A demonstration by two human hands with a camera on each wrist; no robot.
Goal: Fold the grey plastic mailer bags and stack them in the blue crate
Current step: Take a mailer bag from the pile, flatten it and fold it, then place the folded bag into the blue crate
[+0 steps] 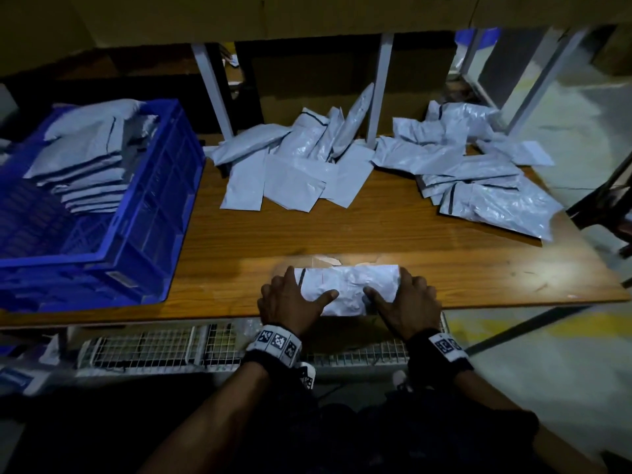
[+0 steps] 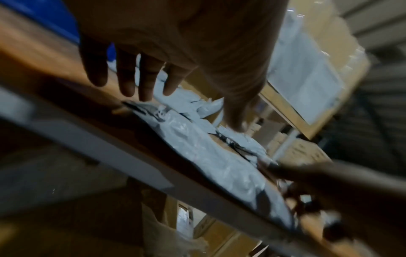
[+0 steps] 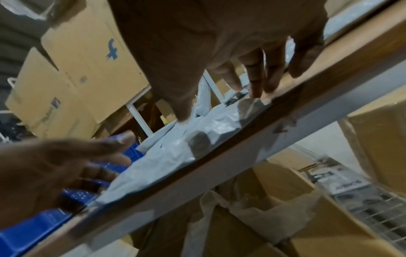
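A crumpled grey mailer bag [image 1: 349,289] lies at the front edge of the wooden table [image 1: 393,237]. My left hand [image 1: 294,299] presses flat on its left end and my right hand [image 1: 407,299] on its right end, thumbs pointing inward over the bag. In the left wrist view the left hand's fingers [image 2: 131,78] are straight above the bag [image 2: 208,153]. The right wrist view shows the right hand's fingers [image 3: 259,74] straight at the bag's [image 3: 175,153] far end. The blue crate [image 1: 136,234] stands at the left, holding a stack of folded bags [image 1: 92,165].
Two loose heaps of grey bags lie at the back of the table, one in the middle [image 1: 294,159] and one at the right [image 1: 478,172]. Grey shelf posts [image 1: 212,90] rise behind them. A wire rack [image 1: 154,347] and cardboard boxes [image 3: 87,60] sit below and around.
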